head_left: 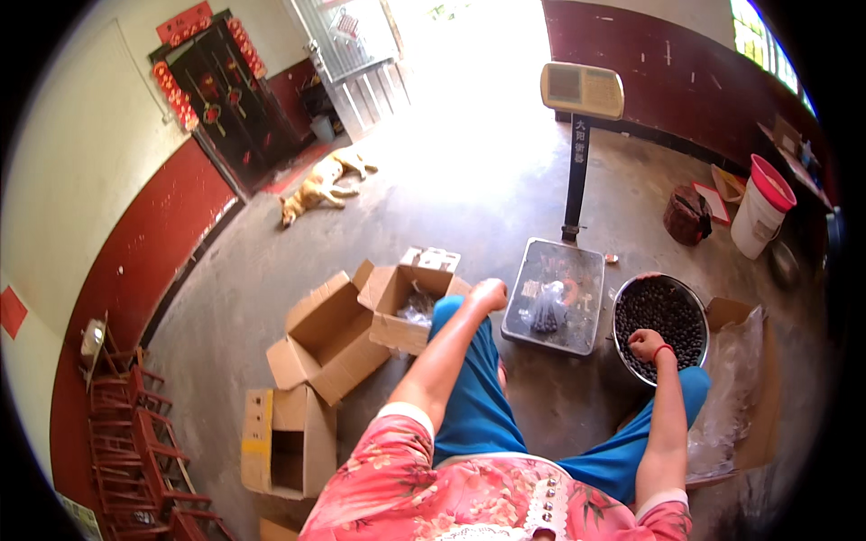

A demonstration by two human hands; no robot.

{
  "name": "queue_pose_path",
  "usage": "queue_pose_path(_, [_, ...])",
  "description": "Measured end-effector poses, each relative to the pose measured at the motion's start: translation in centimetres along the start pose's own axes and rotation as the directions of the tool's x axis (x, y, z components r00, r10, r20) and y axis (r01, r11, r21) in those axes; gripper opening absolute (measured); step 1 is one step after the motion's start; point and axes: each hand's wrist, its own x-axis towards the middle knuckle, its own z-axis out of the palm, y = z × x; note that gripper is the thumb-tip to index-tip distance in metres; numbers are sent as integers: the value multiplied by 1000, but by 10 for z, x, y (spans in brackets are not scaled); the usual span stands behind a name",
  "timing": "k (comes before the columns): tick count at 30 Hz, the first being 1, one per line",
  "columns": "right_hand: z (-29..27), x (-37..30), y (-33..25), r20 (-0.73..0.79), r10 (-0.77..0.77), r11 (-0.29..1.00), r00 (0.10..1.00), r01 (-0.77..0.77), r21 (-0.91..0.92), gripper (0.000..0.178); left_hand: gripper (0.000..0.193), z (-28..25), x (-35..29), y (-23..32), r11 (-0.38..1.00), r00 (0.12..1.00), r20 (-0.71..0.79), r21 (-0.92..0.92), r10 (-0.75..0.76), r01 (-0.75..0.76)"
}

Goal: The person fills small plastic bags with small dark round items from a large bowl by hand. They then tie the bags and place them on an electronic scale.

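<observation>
My left hand (488,295) is curled closed above my left knee, left of the platform scale (585,335); whatever it may hold is hidden. A clear plastic bag (546,308) with some small dark round pieces in its bottom stands on the scale's plate. To the right of the scale is a large round metal basin (707,332) full of the same dark round pieces (666,311), whose kind I cannot tell. My right hand (646,345), a red band at its wrist, is over the basin's near part with its fingers drawn together. What lies between them does not show.
Open cardboard boxes (343,338) stand at my left; one box (397,332) holds clear plastic bags. Right of the basin, another carton (762,406) has clear plastic sheeting. The scale's display (582,90) rises on a post. A dog (325,185) lies farther off. Wooden stools (144,451) line the left wall.
</observation>
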Motion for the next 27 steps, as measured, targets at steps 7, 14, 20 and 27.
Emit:
queue_pose_path(7, [-2,4,-8,35,87,990,996,-91,110,18,27,-40,-25,14,994,996,-13,58,-87,88])
queue_pose_path(14, [16,11,-7,87,137,989,987,-141,41,18,24,-2,-8,5,993,985,-131,13,-112,115])
queue_pose_path(20, [18,11,11,129,171,985,977,-171,-10,20,22,0,-9,69,920,935,-344,-330,92,-212])
queue_pose_path(27, [28,5,13,9,3,976,1000,-1,-216,20,38,-16,-26,1,865,642,-759,-393,-113,-313])
